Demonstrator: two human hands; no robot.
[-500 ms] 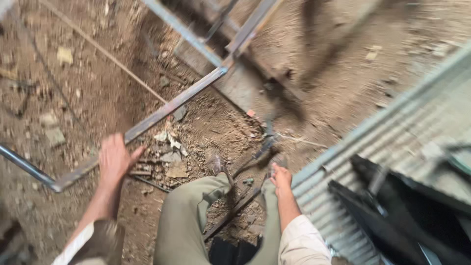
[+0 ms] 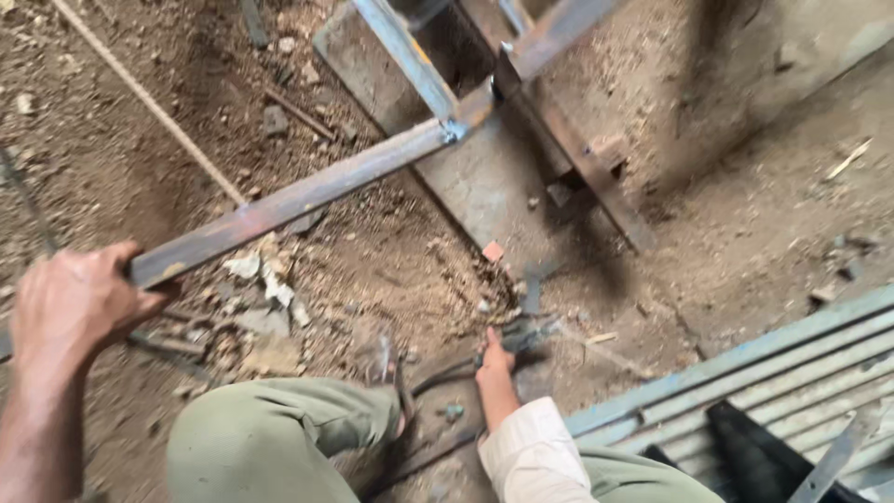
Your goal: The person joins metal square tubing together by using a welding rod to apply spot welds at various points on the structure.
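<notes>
My left hand point(image 2: 76, 300) is closed around a long rusty metal bar point(image 2: 307, 194), which runs up to the right into a welded steel frame point(image 2: 484, 70). Low in the middle, my right hand point(image 2: 492, 361) rests on a dark tool with a cable point(image 2: 521, 337) lying on the dirt; how firmly it grips is hard to see. My knees in olive trousers point(image 2: 270, 433) fill the bottom of the view.
The ground is loose dirt with stones, scraps and torn paper point(image 2: 265, 279). A thin rod point(image 2: 149, 102) lies diagonally at upper left. Corrugated metal sheeting point(image 2: 773, 382) with dark pieces on it lies at lower right. A flat concrete slab point(image 2: 475, 186) sits under the frame.
My left hand went from pressing on the ground by the bar to gripping the bar. The view has moved closer to the frame. My right hand stays at the dark tool.
</notes>
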